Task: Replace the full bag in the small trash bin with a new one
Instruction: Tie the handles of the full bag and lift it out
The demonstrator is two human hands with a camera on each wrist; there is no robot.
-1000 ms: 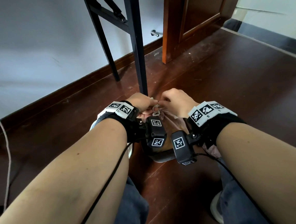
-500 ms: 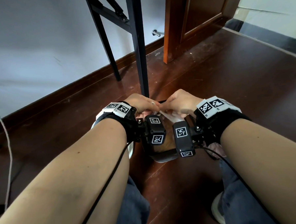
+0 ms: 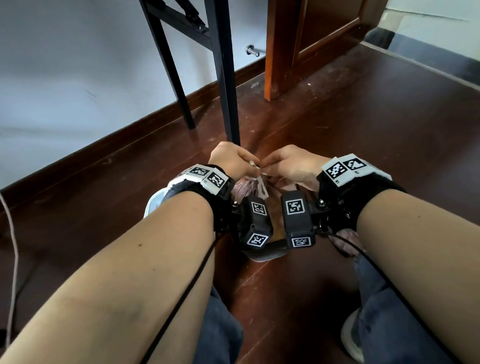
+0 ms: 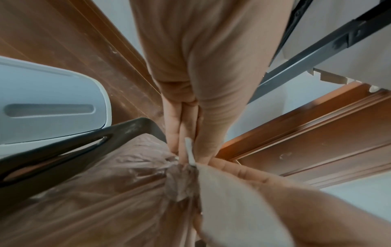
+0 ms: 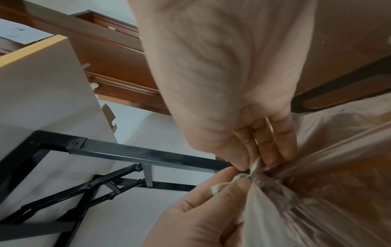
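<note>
Both hands now pinch the white drawstring tie (image 3: 262,186) over the gathered pinkish translucent plastic bag (image 4: 110,192): left hand (image 3: 232,160), right hand (image 3: 290,165). Vs 1 s ago, loop is pulled flatter w/ hands closer; knot prob. nearly cinched, bag not yet lifted from the dark-rimmed bin (image 4: 69,142).

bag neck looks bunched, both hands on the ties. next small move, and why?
Probably draw the two ties apart to cinch the knot. Left hand and right hand each pinch a white tie at the gathered neck of the bag, which still sits in the bin, so closing comes before lifting.
</note>
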